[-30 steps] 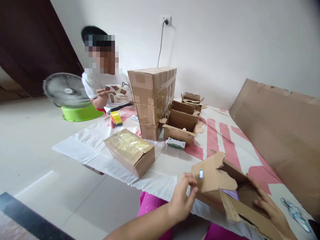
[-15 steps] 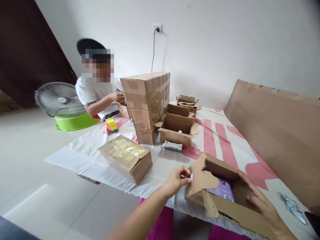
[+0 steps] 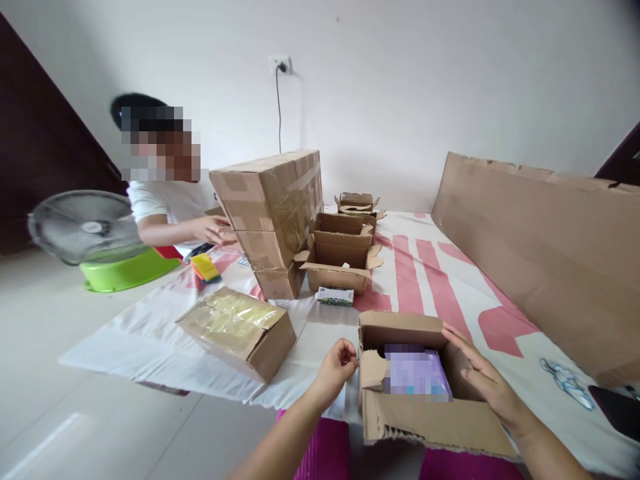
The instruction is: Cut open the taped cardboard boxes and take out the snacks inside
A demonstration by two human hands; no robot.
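Note:
An open cardboard box (image 3: pixel 430 417) stands at the near edge of the cloth-covered table, its front flap folded outward. Inside lies a purple packet (image 3: pixel 417 375), partly blurred over. My right hand (image 3: pixel 493 380) grips the box's right wall, fingers stretched along the rim and thumb on the inner side. Beside the left wall is my left hand (image 3: pixel 337 370), fingers curled together in a pinch. Whatever sits between those fingertips is hidden.
A taped box (image 3: pixel 237 327) lies to the left, near a tall stack of boxes (image 3: pixel 273 207). Open boxes (image 3: pixel 337 277) and a small carton (image 3: pixel 335 297) stand beyond. A large cardboard sheet (image 3: pixel 540 253) leans at right. Across the table sits a person (image 3: pixel 170 200), near a fan (image 3: pixel 85 227).
The open box has turned so its front faces me more squarely. The blue-white bit at my left fingertips no longer shows. The other person's hand has moved toward the stack; the view has shifted.

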